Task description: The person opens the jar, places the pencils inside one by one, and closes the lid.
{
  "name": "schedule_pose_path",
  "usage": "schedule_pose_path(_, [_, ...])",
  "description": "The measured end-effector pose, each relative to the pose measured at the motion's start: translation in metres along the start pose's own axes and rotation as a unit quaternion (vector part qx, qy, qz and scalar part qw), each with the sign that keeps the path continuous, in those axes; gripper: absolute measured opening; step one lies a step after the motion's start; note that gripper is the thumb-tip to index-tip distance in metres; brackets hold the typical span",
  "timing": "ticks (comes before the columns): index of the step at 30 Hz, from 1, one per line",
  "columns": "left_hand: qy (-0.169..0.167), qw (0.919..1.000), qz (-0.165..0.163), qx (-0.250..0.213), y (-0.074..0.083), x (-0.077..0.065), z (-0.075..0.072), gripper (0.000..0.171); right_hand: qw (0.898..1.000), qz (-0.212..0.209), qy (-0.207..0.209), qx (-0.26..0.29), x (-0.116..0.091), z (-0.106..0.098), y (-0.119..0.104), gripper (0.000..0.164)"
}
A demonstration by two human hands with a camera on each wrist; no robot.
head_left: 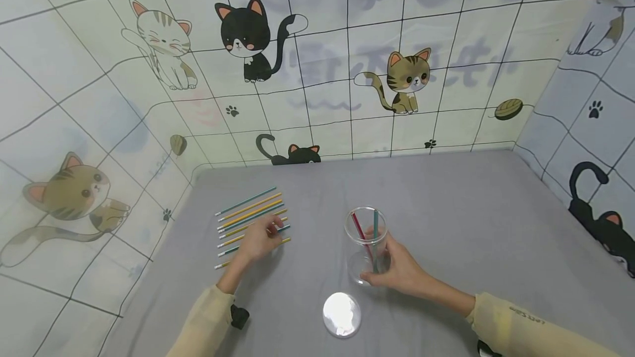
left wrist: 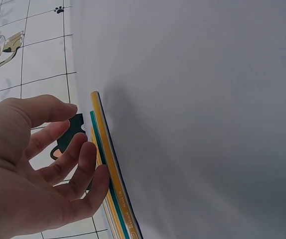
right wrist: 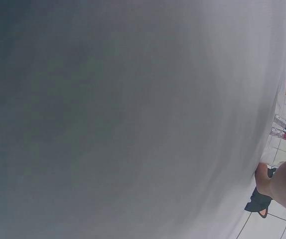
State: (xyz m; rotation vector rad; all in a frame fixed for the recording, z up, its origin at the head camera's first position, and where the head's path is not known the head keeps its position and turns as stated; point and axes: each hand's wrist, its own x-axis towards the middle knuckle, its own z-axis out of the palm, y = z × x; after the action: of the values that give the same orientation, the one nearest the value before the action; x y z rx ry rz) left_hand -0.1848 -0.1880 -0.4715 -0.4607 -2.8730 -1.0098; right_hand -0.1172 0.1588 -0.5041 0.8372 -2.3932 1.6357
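Observation:
A row of yellow and teal pencils lies on the grey cloth at the left, side by side with white ends to the left. Over the near pencils hovers my left hand, its fingers loosely bent. In the left wrist view a gap shows between thumb and fingertips, and the yellow pencil passes beside the fingers, not pinched. My right hand grips a clear jar upright from its right side. Inside the jar lean a red pencil and a teal pencil. The right wrist view shows mostly cloth.
A round, shiny clear lid lies on the grey cloth in front of the jar. Cat-printed white sheets hang around the back and both sides of the surface.

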Motion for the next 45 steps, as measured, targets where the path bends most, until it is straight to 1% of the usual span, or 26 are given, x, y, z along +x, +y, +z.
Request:
schedule_pose_path(4, [0.003,1.0,0.005,0.006,0.001,-0.001,0.001,0.025,1.0,0.005,-0.002,-0.001,0.0,0.0,0.0,0.078])
schedule_pose_path(14, [0.006,0.9999,0.009,0.011,-0.003,0.0,0.004,0.024,1.0,-0.006,-0.001,-0.002,0.0,0.0,0.0,0.078])
schedule_pose_path(17, [0.003,0.9999,0.008,0.011,-0.004,0.0,0.005,0.024,1.0,-0.002,-0.002,-0.001,0.0,0.0,0.0,0.078])
schedule_pose_path(24, [-0.012,0.9996,-0.007,0.023,-0.002,0.0,0.006,0.024,1.0,0.004,-0.002,-0.001,0.0,0.0,-0.002,0.078])
schedule_pose_path(31, [-0.017,0.9993,-0.006,0.031,-0.003,0.0,0.007,0.026,1.0,-0.003,0.001,-0.004,0.0,0.0,-0.002,0.078])
schedule_pose_path(38, [-0.033,0.9976,-0.023,0.057,-0.001,0.001,0.01,0.025,1.0,-0.01,0.004,-0.003,0.0,0.0,-0.001,0.077])
schedule_pose_path(45, [-0.03,0.9963,-0.009,0.08,0.0,0.0,0.013,0.023,1.0,-0.013,0.004,-0.001,0.0,0.0,-0.001,0.077])
